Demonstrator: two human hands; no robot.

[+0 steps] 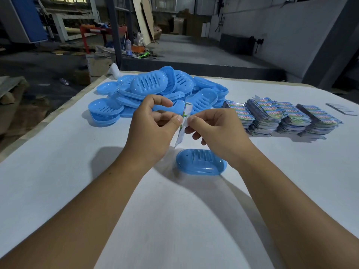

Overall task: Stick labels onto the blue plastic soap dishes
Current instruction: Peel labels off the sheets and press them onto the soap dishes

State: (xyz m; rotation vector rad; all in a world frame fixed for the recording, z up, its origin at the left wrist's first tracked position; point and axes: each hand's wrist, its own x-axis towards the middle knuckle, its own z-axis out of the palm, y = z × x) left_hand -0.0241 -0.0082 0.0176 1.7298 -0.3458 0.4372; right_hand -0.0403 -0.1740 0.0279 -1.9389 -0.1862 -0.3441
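A soap dish (201, 162) lies upside down on the white table (58, 171), near, just below both hands. Far left sits a heap of dishes (155, 90); the left hand (151, 129) and right hand (217, 131) pinch one label (183, 125) between them — stacked labels (281, 115) lie right.

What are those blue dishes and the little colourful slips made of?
The blue soap dishes look like moulded plastic: glossy, slightly see-through, with slots cut in. The label pinched between left hand and right hand seems thin printed paper or film, shiny like the label stacks; which one I can't tell.
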